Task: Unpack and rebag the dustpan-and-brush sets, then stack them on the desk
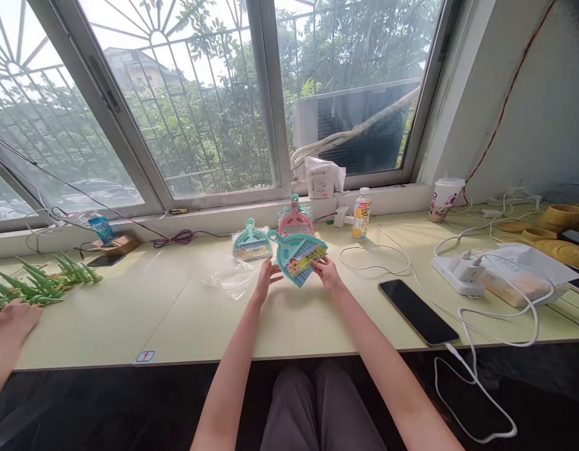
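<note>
A teal dustpan-and-brush set point(296, 245) with a yellow label and pale bristles is tilted above the table, between my two hands. My right hand point(327, 272) grips its right edge, thumb on the front. At its lower left edge is my left hand point(267, 277), its fingers against the side and partly hidden behind it. Just behind stands a second teal dustpan set point(251, 242) in clear wrap. Further back, a pink dustpan set point(295, 222) with some teal behind it leans near the sill. Crumpled clear plastic wrap point(233, 277) lies left of my left hand.
On the right are a phone point(417, 311), a white power strip point(458, 275), loose cables and a cup point(445, 199). A juice bottle point(361, 214) stands behind my right hand. At far left, another person's hand point(14, 318) touches green pointed pieces point(40, 279).
</note>
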Demonstrator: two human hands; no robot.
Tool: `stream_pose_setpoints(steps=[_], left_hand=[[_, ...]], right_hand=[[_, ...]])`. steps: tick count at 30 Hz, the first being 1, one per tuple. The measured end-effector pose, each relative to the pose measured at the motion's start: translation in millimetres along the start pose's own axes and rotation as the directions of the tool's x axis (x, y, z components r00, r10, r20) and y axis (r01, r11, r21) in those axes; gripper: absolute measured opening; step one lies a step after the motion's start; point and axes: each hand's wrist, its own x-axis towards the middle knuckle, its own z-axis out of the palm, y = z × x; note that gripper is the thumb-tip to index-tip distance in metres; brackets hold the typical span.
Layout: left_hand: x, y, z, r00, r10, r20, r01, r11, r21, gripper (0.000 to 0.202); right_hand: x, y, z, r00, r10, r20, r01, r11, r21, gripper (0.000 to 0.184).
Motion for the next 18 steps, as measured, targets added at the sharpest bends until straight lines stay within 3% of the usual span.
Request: stream_pose_setpoints(steps=[2,4,6,8,10,13,15,18], left_hand=[[2,-6,4.0,0.987,-0.109,0.114,0.119,0.99,-0.082,0.064],[5,-11,-1.2,0.988,-0.144,0.061,0.151,0.982,-0.111,0.064],[9,-14,-10.7,0.986,-0.166,-0.028,0.161,0.977,-0.143,0.059],[11,-16,-18.9,0.98,-0.178,-0.083,0.161,0.969,-0.186,0.053],[13,-17,-22.8,0.984,-0.163,-0.075,0.142,0.964,-0.226,0.049],[12,-18,-21.6,0.991,-0.135,0.021,0.136,0.962,-0.236,0.048],[8,-17,-18.3,0.982,-0.149,0.114,0.171,0.961,-0.216,0.048],[2,-13,-14.0,0.933,-0.226,0.281,0.278,0.947,-0.162,0.049]], right_hand=[[-5,2,8,0.994,0.051,0.096,-0.046,0.998,-0.047,0.042],[-9,3,14,0.976,0.125,0.176,-0.105,0.987,-0.119,0.039],[-8,3,15,0.968,0.192,0.161,-0.158,0.966,-0.203,0.034],[-4,0,8,0.985,0.173,0.026,-0.162,0.957,-0.241,0.034],[3,-5,-5,0.978,0.064,-0.198,-0.106,0.973,-0.206,0.041],[10,-13,-27,0.863,-0.054,-0.502,-0.013,0.992,-0.129,0.062],[12,-15,-37,0.815,-0.088,-0.573,0.002,0.989,-0.149,0.074],[11,-13,-37,0.843,-0.115,-0.525,-0.024,0.967,-0.252,0.078]])
